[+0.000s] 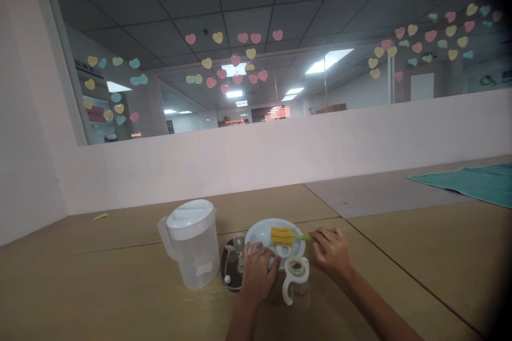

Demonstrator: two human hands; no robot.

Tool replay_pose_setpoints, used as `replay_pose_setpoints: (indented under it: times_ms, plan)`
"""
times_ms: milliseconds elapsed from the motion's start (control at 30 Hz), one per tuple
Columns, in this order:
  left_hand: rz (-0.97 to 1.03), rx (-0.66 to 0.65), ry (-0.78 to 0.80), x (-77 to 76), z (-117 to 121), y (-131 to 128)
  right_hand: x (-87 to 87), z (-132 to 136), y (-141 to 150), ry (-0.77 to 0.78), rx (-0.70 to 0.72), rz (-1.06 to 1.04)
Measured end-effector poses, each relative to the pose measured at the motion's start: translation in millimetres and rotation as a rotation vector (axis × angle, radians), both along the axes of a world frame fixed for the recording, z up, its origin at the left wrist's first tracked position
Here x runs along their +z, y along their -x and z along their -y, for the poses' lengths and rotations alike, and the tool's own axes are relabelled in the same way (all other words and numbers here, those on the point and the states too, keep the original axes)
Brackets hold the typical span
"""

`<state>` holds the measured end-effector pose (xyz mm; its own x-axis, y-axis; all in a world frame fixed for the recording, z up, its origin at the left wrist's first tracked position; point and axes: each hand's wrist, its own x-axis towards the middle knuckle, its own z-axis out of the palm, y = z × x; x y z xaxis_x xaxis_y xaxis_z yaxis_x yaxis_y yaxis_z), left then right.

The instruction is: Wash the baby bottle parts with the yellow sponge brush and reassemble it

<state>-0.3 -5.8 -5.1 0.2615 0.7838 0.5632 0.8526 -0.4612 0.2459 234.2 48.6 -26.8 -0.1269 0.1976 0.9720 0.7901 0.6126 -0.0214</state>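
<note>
In my right hand (333,251) is the thin green handle of a sponge bottle brush (282,236), whose yellow head is over a white plate (253,228). My left hand (258,270) is at the plate's near left side, fingers curled around something pale that I cannot make out. A white ring (284,251) lies on the plate. Just in front of the plate stands a clear baby bottle (301,294), open at the top, with a white handle collar (290,278). To the left, a dark round tray (229,278) holds a straw piece (226,266) and clear small parts (239,243), partly hidden by my left hand.
A clear plastic pitcher (197,258) with a white lid and handle stands left of the tray. A teal cloth (476,181) lies at the far right. Behind the table (120,277) rises a low white wall (192,165) with a window above it bearing heart-shaped notes.
</note>
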Motion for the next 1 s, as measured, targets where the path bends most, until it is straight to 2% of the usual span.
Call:
replay_pose_setpoints:
  times_ms: [167,433,800,900,1000]
  plan:
    - [-0.08,-0.013,-0.035,-0.7,-11.5,-12.2,1.4,-1.8,-3.3,-0.007,-0.027,-0.009]
    - [-0.134,-0.208,0.084,11.0,-13.7,-23.5,6.0,-0.4,-7.5,-0.026,-0.06,-0.02]
    - [-0.277,-0.139,0.187,5.8,-31.6,-25.3,8.6,0.6,-8.6,-0.012,-0.063,-0.018]
    - [-0.186,-0.128,0.165,6.1,-28.7,-24.6,9.4,0.6,-8.2,-0.022,-0.058,-0.029]
    - [0.105,-0.172,0.153,8.0,-26.0,-18.4,10.6,1.5,-7.8,-0.028,-0.055,-0.042]
